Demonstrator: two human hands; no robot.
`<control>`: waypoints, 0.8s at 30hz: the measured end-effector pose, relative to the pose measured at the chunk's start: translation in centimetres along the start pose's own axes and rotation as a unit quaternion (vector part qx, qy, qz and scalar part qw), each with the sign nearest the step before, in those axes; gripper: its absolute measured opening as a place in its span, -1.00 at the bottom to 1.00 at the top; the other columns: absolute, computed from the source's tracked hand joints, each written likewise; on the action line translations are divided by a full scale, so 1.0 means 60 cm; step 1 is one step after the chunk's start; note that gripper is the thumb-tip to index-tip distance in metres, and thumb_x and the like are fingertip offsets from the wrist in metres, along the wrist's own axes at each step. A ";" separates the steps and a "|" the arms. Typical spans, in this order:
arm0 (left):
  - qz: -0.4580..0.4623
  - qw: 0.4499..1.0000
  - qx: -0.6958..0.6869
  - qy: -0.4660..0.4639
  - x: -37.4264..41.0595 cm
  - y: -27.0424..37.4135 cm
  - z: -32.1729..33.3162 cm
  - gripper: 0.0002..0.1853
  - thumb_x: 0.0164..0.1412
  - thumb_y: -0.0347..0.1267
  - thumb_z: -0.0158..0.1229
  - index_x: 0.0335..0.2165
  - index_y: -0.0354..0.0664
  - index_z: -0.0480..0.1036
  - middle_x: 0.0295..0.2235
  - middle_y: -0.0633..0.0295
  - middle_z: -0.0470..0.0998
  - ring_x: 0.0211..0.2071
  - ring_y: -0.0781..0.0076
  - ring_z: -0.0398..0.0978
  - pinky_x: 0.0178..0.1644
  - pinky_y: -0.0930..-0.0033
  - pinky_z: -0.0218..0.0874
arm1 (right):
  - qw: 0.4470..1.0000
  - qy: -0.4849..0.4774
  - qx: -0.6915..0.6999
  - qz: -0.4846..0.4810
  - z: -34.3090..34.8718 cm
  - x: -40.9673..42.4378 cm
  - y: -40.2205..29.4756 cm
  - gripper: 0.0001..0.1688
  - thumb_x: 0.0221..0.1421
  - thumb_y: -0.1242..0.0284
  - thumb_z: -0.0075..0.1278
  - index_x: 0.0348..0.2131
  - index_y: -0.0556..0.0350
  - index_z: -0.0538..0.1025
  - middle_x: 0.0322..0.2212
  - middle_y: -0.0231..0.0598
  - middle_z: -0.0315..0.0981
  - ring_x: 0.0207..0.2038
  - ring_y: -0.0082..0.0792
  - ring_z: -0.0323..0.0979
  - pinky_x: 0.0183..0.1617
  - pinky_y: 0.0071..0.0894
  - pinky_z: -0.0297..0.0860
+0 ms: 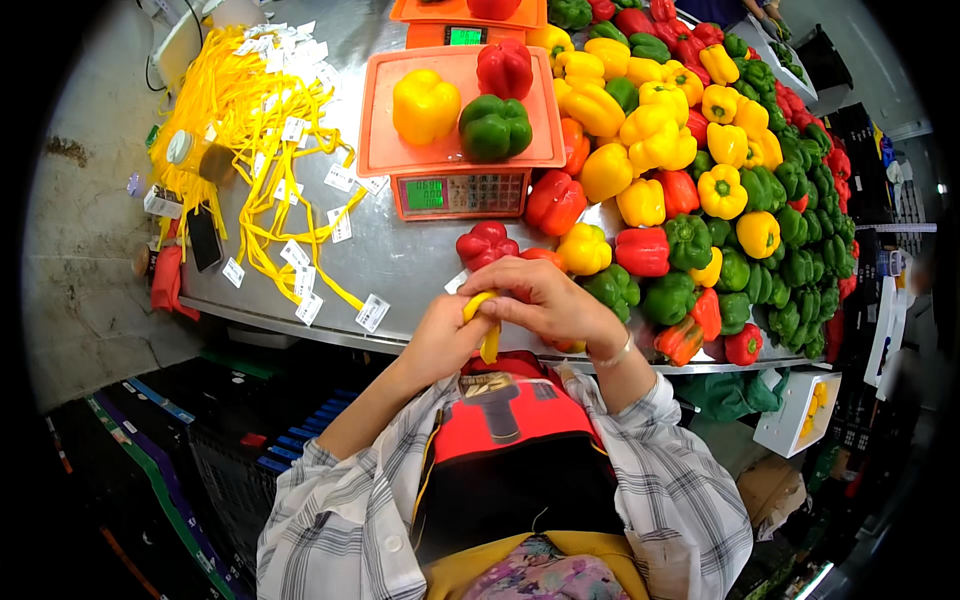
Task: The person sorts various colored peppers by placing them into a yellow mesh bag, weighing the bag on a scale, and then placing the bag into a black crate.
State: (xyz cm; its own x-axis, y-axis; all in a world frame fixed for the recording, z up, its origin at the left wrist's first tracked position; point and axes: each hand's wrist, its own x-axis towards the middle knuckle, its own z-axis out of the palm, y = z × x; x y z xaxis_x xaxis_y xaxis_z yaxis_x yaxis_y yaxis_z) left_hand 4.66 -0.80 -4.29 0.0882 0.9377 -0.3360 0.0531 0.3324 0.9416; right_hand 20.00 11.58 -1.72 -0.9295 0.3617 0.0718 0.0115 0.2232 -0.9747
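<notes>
A yellow strap (489,346) is looped between my hands at the table's near edge. My left hand (442,337) is closed around it, and the fingers of my right hand (536,296) pinch its upper part. A small white tag (456,283) shows just beyond my left hand. Beyond my hands lies a dark red bell pepper (486,245). An orange digital scale (461,196) carries a yellow bell pepper (426,106), a red one (505,69) and a green one (495,127) on its tray.
Yellow straps with white tags (277,217) spread over the steel table (360,262) at left, beside a phone (204,238) and a jar (199,156). A big pile of bell peppers (720,191) covers the right side. A second orange scale (466,15) stands behind. Crates (232,465) are below left.
</notes>
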 end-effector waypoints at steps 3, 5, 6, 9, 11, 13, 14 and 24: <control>-0.001 0.993 -0.117 0.028 0.013 -0.005 0.018 -0.83 0.24 -0.48 0.08 -0.25 -0.39 0.49 -0.39 0.30 0.53 -0.33 0.63 0.45 -0.23 0.54 0.29 | 0.967 0.124 -0.207 -0.082 0.014 -0.016 0.014 -0.66 -0.08 0.58 0.14 -0.20 0.17 0.54 -0.29 -0.16 0.49 -0.23 -0.19 0.47 -0.13 -0.36 0.38; 0.003 0.985 -0.164 0.058 0.015 0.006 0.019 -0.86 0.17 -0.54 0.17 -0.26 -0.35 0.47 -0.41 0.29 0.53 -0.34 0.63 0.47 -0.22 0.55 0.32 | 0.969 0.181 -0.167 -0.032 0.015 -0.029 0.013 -0.72 -0.06 0.59 0.16 -0.25 0.19 0.54 -0.34 -0.22 0.50 -0.31 -0.32 0.47 -0.21 -0.44 0.39; 0.015 0.982 -0.178 0.067 0.017 0.000 0.017 -0.85 0.15 -0.53 0.19 -0.26 -0.33 0.46 -0.42 0.29 0.53 -0.36 0.65 0.46 -0.25 0.55 0.32 | 0.966 0.211 -0.147 -0.007 0.016 -0.033 0.011 -0.75 -0.05 0.59 0.17 -0.28 0.20 0.54 -0.37 -0.25 0.51 -0.34 -0.39 0.47 -0.25 -0.48 0.39; 0.021 0.979 -0.193 0.056 0.016 -0.008 0.004 -0.77 0.12 -0.51 0.26 -0.23 -0.28 0.44 -0.41 0.30 0.52 -0.36 0.65 0.47 -0.24 0.53 0.33 | 0.939 0.272 0.155 0.142 0.022 -0.041 0.020 -0.85 0.01 0.56 0.19 -0.36 0.21 0.53 -0.43 -0.37 0.51 -0.41 -0.61 0.42 -0.33 -0.62 0.35; 0.067 0.975 -0.188 0.094 0.012 0.004 0.011 -0.75 0.12 -0.49 0.27 -0.21 -0.29 0.43 -0.40 0.31 0.53 -0.36 0.63 0.47 -0.23 0.53 0.33 | 0.930 0.284 0.188 0.140 0.027 -0.034 0.015 -0.86 0.07 0.51 0.18 -0.40 0.23 0.52 -0.51 -0.43 0.49 -0.46 -0.71 0.37 -0.37 -0.68 0.32; 0.112 0.961 -0.208 0.141 0.017 0.004 0.011 -0.75 0.12 -0.48 0.27 -0.21 -0.29 0.44 -0.40 0.31 0.54 -0.37 0.63 0.48 -0.23 0.52 0.33 | 0.931 0.261 0.202 0.154 0.029 -0.031 0.024 -0.86 0.08 0.51 0.17 -0.40 0.25 0.52 -0.53 -0.43 0.48 -0.47 -0.69 0.38 -0.39 -0.68 0.32; 0.135 0.953 -0.218 0.164 0.019 0.005 0.010 -0.75 0.13 -0.47 0.27 -0.20 -0.29 0.44 -0.40 0.31 0.54 -0.38 0.62 0.48 -0.23 0.52 0.33 | 0.949 0.238 0.156 0.138 0.033 -0.027 0.026 -0.86 0.09 0.51 0.15 -0.42 0.25 0.51 -0.55 -0.44 0.47 -0.48 -0.69 0.37 -0.41 -0.67 0.32; 0.093 0.958 -0.215 0.167 0.018 -0.004 -0.014 -0.85 0.25 -0.38 0.17 -0.37 -0.28 0.45 -0.47 0.32 0.52 -0.45 0.69 0.42 -0.32 0.59 0.28 | 0.980 0.114 0.123 0.109 0.040 -0.020 0.028 -0.71 0.10 0.45 0.17 -0.58 0.18 0.42 -0.65 -0.59 0.19 -0.55 -0.78 0.11 -0.55 -0.61 0.04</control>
State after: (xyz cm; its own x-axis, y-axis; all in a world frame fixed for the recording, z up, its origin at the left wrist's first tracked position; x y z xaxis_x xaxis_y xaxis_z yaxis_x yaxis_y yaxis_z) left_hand 3.88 0.24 -4.84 -0.2704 0.9409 -0.2041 -0.3538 0.1001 0.9299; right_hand 20.28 9.34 -3.95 -0.8085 0.5749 -0.1257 0.0861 -0.0958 -0.9917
